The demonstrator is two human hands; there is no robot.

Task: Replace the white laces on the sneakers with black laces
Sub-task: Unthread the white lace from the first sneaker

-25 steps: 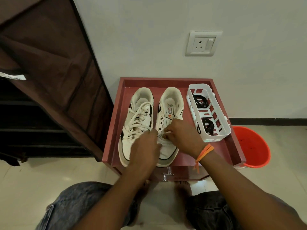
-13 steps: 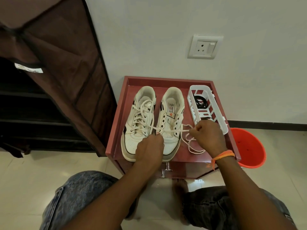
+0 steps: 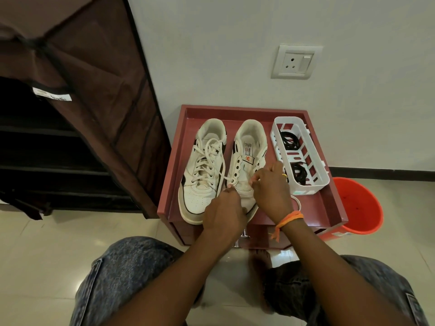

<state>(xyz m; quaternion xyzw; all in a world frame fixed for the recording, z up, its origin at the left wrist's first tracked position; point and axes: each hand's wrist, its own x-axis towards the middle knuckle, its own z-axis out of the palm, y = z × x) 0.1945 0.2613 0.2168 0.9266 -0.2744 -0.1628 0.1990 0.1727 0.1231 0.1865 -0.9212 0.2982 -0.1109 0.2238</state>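
On the red worktop [image 3: 317, 208] against the wall, two white sneakers stand side by side, long axes running from the wall toward the person, toes nearest the person. The left sneaker [image 3: 202, 170] is fully laced with a white lace [image 3: 208, 158]; the right sneaker [image 3: 247, 161] has most eyelets bare, with only a strand of lace [image 3: 227, 178] crossing near its lowest eyelets. The left hand [image 3: 223, 212] has its grip closed, fingers curled at the toe end of the right sneaker and pinching that strand. The right hand [image 3: 270, 187] has fingers bent over the same shoe's lower eyelets; what they hold is hidden. Both hands cover the shoe's toe. Just right of the sneakers, a white basket [image 3: 313, 184] holds two coiled black laces [image 3: 289, 141]. An orange bucket [image 3: 360, 205] stands on the floor beyond.
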